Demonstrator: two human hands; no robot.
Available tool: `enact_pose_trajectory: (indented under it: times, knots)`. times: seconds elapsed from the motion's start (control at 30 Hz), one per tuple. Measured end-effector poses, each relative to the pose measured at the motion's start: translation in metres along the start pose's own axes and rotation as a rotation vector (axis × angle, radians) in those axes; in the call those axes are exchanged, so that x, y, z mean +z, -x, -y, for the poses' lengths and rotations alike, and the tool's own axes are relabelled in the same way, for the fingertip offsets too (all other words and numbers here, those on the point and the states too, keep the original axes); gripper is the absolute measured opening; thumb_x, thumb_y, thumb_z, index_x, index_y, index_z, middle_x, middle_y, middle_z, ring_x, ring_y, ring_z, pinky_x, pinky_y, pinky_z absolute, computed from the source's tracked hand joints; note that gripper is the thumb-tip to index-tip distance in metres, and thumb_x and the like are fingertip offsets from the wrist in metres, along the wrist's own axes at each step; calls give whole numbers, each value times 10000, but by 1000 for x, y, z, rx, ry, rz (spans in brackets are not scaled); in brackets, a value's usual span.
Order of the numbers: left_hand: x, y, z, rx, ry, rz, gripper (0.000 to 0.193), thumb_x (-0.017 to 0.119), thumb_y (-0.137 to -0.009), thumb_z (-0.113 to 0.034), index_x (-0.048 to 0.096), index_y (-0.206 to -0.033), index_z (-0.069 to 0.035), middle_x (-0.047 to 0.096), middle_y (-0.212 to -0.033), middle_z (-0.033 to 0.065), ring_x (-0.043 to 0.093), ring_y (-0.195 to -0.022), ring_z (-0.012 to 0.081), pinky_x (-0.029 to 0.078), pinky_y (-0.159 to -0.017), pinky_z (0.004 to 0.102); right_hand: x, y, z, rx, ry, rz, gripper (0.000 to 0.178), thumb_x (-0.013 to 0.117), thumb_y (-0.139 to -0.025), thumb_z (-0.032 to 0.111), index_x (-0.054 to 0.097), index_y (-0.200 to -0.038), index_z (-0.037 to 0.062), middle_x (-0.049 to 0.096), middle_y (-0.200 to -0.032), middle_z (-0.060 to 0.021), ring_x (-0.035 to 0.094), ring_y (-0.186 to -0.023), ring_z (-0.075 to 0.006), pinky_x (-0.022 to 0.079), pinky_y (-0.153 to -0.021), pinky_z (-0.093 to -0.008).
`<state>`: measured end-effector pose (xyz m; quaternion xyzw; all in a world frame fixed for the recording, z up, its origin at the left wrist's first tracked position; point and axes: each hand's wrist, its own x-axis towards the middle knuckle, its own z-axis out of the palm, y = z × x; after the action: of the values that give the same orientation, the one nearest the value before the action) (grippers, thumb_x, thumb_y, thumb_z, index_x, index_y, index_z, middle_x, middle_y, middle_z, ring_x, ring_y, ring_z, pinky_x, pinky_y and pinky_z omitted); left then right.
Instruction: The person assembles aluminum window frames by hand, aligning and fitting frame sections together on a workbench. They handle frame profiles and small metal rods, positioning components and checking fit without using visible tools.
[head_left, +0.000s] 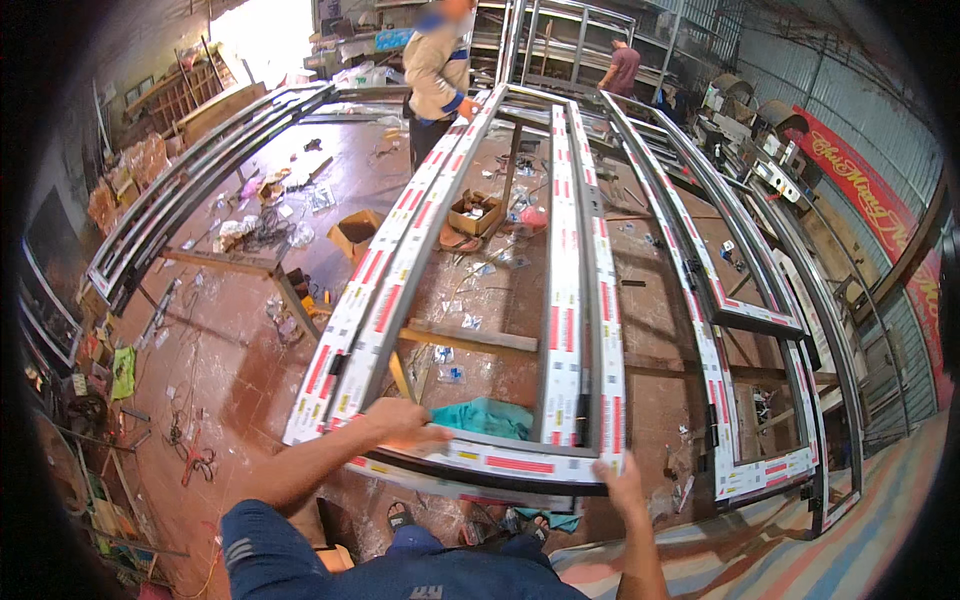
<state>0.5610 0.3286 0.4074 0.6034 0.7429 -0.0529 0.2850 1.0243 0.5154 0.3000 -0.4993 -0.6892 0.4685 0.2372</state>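
Observation:
A long metal door frame (500, 462), covered in white protective film with red marks, stretches away in front of me. My left hand (405, 422) is at its near left corner, fingers bent over the inner edge of the end rail and slightly blurred. At the near right corner, my right hand (622, 480) grips the frame with the thumb on top; its other fingers are mostly hidden below. Close beneath this end rail lies another filmed rail. A teal cloth (485, 418) shows through the opening beside my left hand.
More filmed frames (765, 470) lie stacked on the right, and dark frames (215, 165) rest at left. A person in a beige jacket (437, 75) stands at the far end; another person (622, 70) is farther back. Cardboard boxes (355, 235), wooden supports (470, 338) and scraps are below.

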Motion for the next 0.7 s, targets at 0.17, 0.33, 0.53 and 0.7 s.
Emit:
enact_pose_trajectory:
  times: [0.17,0.33,0.53,0.7]
  knots:
    - [22,7,18,197,106,-204,884,527,-992,-830,826,-927,0,789,-929,285,789,-921,451,616,-807,559,3,-2,20,87,57,-192,533,831,-996,424,709,-1316,15,781,-1078,-96,709,-944,-168,570,-889,-371]
    - [38,10,33,216,141,-266,853,564,-965,-829,817,-902,-17,783,-894,270,787,-887,447,614,-793,561,10,-3,23,90,164,-274,719,818,-979,528,656,-1416,-20,778,-1221,-166,723,-1110,-269,543,-998,-410]
    - [48,11,28,195,141,-365,849,554,-955,-845,837,-925,-46,792,-903,256,795,-872,428,618,-779,563,-1,-12,5,248,96,-202,773,786,-967,633,743,-1286,-70,789,-1136,-189,729,-1056,-287,547,-980,-413]
    - [39,20,37,16,28,-256,1012,472,-888,-978,860,-947,-45,805,-908,245,811,-921,412,638,-806,528,6,-20,12,166,170,-140,867,746,-945,726,775,-1090,-129,778,-1022,-208,704,-959,-273,549,-892,-436]
